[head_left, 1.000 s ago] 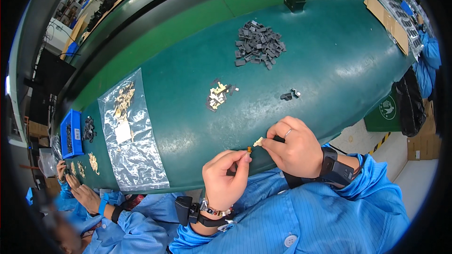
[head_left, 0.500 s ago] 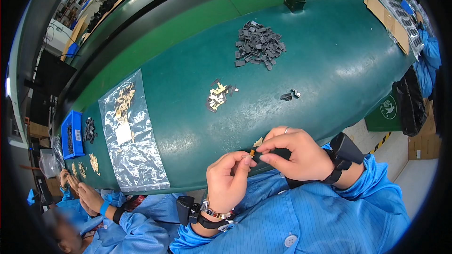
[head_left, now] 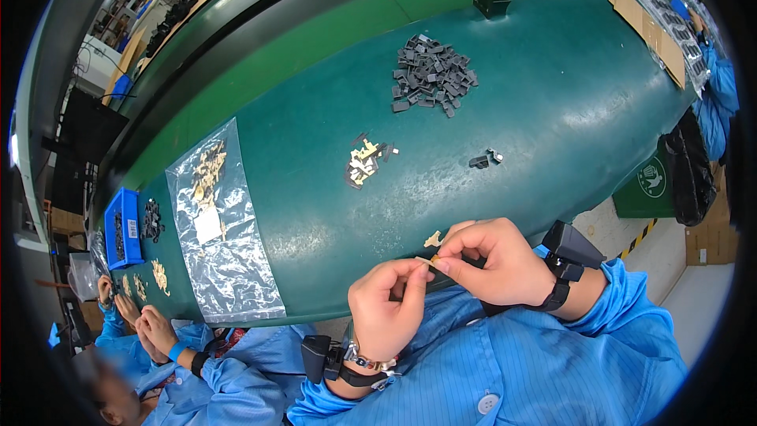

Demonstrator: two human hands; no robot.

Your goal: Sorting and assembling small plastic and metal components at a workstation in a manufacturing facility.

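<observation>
Close to the table's near edge, both hands meet fingertip to fingertip around a small beige-and-amber piece (head_left: 426,260). My left hand (head_left: 386,300) pinches its left end between thumb and forefinger. From the other side, the thumb and forefinger of my right hand (head_left: 498,262) close on its amber end. Fingertips cover much of it, so its exact shape cannot be made out. Just beyond the fingers a cream-coloured flat piece (head_left: 433,239) lies on the green table. Further off are a few small black and grey parts (head_left: 485,159).
A heap of dark grey rectangular parts (head_left: 434,75) lies at the back. Left of centre sit mixed cream and black pieces (head_left: 367,163). A clear plastic bag (head_left: 244,268) bears more cream pieces; beyond it stands a blue bin (head_left: 134,248). A co-worker's hands (head_left: 158,335) are at far left.
The held piece has turned, now showing a thin beige edge between the fingertips. My left hand has shifted slightly right, bringing both sets of fingertips together.
</observation>
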